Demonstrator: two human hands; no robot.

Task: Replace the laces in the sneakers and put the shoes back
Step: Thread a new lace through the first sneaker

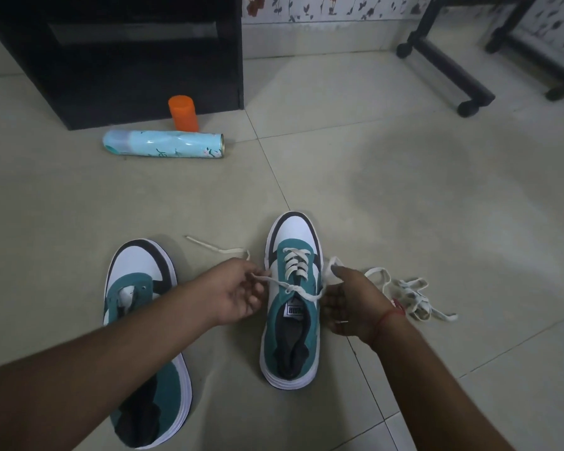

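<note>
Head view: looking down at a tiled floor (404, 196), both forearms reaching in from the near edge.
Right sneaker (292, 297): teal, white and dark, upright on the floor at centre, toe pointing far; partly laced, with white lace (295, 266) crossed through the lower eyelets.
Left hand (238, 291): just left of the right sneaker; fingers (258, 281) curled, pinching one run of the lace, whose free end trails far-left across the floor.
Right hand (349, 304): against the right side of the same sneaker; thumb and fingers closed on the other run of the lace near the upper eyelets. A red thread (383, 320) circles the wrist.
Left sneaker (144, 327): same colours, upright on the floor to the left, near part hidden under the left forearm; no lace shows in its eyelets.
Loose laces (411, 296): a tangled white heap on the floor just right of the right hand.
Spray can (163, 143): pale blue, lying on its side on the floor, far left.
Orange cap (183, 112): upright just behind the can, before a dark cabinet (127, 60).
Black frame (453, 70): on castors, far right, by a floral wall (323, 8).
</note>
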